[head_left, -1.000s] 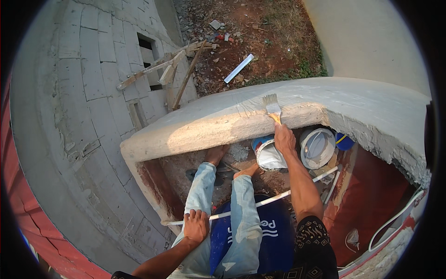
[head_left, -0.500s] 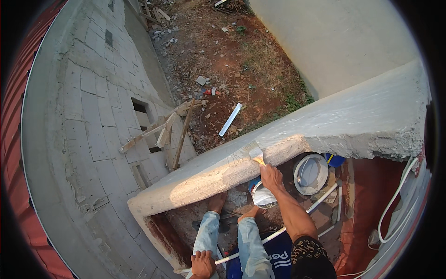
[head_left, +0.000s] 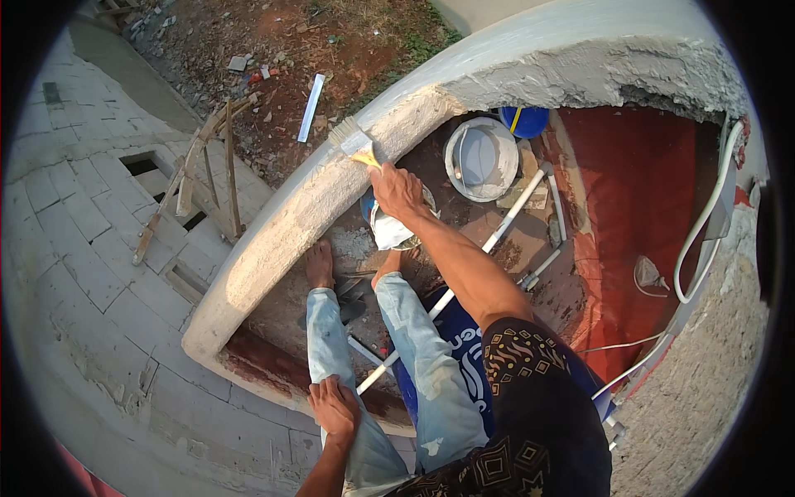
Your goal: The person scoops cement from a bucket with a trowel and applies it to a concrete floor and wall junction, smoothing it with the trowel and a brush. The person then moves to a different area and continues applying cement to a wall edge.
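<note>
My right hand (head_left: 397,192) is closed around the yellowish handle of a wide flat paintbrush (head_left: 354,142). Its pale bristles meet the top of a curved, rough-plastered parapet (head_left: 273,224), near the outer edge. On my left knee lies my left hand (head_left: 334,407), fingers spread over the jeans and nothing in it. Just beneath my right wrist stands an opened pail (head_left: 396,228) with white material hanging over it, partly hidden by the arm. A larger white bucket (head_left: 482,159) with greyish residue inside stands to its right.
A blue container (head_left: 525,122) sits behind the bucket. White pipes (head_left: 517,207) cross the floor beside my bare feet, and a blue sheet (head_left: 464,356) lies under my right leg. Beyond the parapet, far below, are debris-strewn ground, wooden props (head_left: 230,170) and a block wall (head_left: 83,248).
The view has tilted downward, so the scene sits higher and further left, with more of my legs and sleeve showing. My right hand still holds the brush against the parapet; my left stays on the knee.
</note>
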Tool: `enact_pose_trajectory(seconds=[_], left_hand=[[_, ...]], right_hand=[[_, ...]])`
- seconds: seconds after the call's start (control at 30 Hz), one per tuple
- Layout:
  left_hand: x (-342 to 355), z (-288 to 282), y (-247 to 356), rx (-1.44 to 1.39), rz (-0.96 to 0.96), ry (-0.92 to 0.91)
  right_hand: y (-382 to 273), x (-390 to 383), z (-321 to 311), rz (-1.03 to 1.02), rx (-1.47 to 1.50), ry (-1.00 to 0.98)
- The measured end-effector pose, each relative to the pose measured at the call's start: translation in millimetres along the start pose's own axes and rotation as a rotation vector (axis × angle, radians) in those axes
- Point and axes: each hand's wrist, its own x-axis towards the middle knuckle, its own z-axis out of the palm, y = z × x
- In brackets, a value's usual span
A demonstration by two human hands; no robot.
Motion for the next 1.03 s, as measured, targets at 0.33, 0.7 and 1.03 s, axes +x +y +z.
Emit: enact_pose_trajectory(seconds=[0.33,0.7,1.03], left_hand=[[5,3,5,0.030,-0.012,0.010],[5,-3,8,0.017,-0.011,-0.014],[8,-5,10,0.055,-0.036,-0.085]], right_hand=[[-9,19,-14,-0.043,-0.020,-0.052],[-7,14,-18,0.054,0.099,-0.103],[-2,25,-10,0.073,0.153,-0.184]])
